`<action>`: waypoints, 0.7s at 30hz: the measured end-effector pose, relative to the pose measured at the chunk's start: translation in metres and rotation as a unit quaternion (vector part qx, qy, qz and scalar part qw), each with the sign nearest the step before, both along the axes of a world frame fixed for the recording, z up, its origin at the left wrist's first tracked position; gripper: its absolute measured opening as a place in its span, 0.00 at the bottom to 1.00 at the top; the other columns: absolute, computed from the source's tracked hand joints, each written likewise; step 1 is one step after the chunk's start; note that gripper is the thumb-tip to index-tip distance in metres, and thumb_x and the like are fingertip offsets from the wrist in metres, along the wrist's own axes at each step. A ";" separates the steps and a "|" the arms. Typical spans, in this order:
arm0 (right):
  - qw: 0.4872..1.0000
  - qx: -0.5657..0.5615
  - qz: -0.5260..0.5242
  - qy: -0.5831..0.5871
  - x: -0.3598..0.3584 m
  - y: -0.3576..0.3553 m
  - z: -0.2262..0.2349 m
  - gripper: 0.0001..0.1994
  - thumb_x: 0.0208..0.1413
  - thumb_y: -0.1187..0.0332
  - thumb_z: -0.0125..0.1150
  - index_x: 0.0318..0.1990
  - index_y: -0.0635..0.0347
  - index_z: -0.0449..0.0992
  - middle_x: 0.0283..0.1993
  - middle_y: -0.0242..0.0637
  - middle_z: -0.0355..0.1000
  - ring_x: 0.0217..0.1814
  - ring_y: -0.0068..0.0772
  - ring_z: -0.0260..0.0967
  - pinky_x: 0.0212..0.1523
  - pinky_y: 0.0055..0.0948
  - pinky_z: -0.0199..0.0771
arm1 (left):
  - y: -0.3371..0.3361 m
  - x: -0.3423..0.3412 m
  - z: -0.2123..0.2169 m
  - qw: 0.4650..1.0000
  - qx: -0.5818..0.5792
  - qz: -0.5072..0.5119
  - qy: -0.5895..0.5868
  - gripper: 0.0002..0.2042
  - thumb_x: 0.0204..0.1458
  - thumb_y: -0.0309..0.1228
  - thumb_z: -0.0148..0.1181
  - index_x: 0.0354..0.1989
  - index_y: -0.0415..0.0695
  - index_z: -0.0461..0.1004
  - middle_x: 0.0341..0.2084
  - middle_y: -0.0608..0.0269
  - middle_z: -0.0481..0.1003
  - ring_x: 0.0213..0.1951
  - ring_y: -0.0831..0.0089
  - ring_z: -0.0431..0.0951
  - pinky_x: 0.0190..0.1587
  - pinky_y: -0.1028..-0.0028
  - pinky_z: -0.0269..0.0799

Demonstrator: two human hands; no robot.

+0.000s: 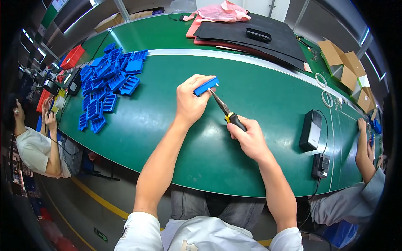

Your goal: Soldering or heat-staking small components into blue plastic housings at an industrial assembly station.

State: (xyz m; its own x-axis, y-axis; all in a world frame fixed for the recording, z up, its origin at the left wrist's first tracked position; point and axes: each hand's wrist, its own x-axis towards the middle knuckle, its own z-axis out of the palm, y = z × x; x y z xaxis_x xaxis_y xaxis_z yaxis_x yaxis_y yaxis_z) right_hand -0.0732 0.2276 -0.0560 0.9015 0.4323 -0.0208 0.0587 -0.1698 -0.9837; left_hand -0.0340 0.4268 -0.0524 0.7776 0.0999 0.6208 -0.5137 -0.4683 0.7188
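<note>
My left hand (pixel 193 98) grips a small blue plastic part (pixel 206 86) above the middle of the green table. Its long edge faces me, tilted up to the right. In my right hand (pixel 250 136) is a pair of long-nose pliers (pixel 226 109) with black and yellow handles. The pliers' tips point up and left, close to the underside of the blue part; whether they touch it I cannot tell. To the left lies a heap of blue slotted plastic parts (pixel 111 74), piled loosely on the tabletop.
Black foam sheets (pixel 251 35) lie at the back, a pink mesh bag (pixel 224 11) on them. A power bank (pixel 310 130) and a corded black adapter (pixel 320 165) stand at right, near open cardboard boxes (pixel 345 62). Co-workers sit at both ends; red bins (pixel 72 57) are far left.
</note>
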 end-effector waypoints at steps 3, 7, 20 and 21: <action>0.998 -0.033 -0.007 0.049 -0.007 -0.003 0.003 0.13 0.56 0.66 0.58 0.24 0.63 0.69 0.21 0.26 0.64 0.24 0.17 0.58 0.24 0.24 0.57 | 0.077 0.013 0.007 0.926 -0.333 0.163 -0.068 0.13 0.43 0.20 0.67 0.39 0.33 0.78 0.31 0.60 0.78 0.32 0.75 0.76 0.38 0.73 0.74; 1.000 0.015 -0.006 -0.005 0.000 0.004 -0.005 0.09 0.55 0.68 0.57 0.30 0.65 0.75 0.24 0.28 0.68 0.27 0.17 0.61 0.28 0.22 0.61 | 0.112 -0.008 -0.012 0.962 -0.155 0.218 -0.053 0.15 0.44 0.20 0.67 0.42 0.33 0.77 0.35 0.58 0.78 0.35 0.73 0.77 0.44 0.74 0.73; 0.998 -0.005 0.059 0.011 -0.008 0.006 -0.003 0.10 0.56 0.73 0.54 0.41 0.72 0.76 0.34 0.34 0.74 0.33 0.19 0.67 0.36 0.21 0.67 | 0.023 -0.023 0.002 1.000 0.018 -0.009 -0.013 0.18 0.41 0.14 0.62 0.43 0.39 0.78 0.35 0.58 0.77 0.36 0.70 0.79 0.40 0.75 0.75; 0.998 -0.005 0.058 0.013 -0.009 0.006 -0.002 0.10 0.56 0.73 0.54 0.41 0.72 0.76 0.34 0.34 0.74 0.33 0.18 0.66 0.36 0.20 0.67 | 0.022 -0.023 0.002 1.000 0.015 -0.013 -0.015 0.18 0.40 0.13 0.62 0.43 0.39 0.78 0.35 0.57 0.77 0.36 0.70 0.79 0.39 0.74 0.75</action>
State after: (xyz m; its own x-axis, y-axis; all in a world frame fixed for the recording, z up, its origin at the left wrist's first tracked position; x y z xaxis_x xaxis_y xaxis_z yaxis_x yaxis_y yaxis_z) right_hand -0.0819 0.2338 -0.0581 0.8440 0.5341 -0.0487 0.0523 -0.1723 -0.9837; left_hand -0.0567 0.4485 -0.0503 0.7613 0.0601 0.6456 -0.5467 -0.4757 0.6890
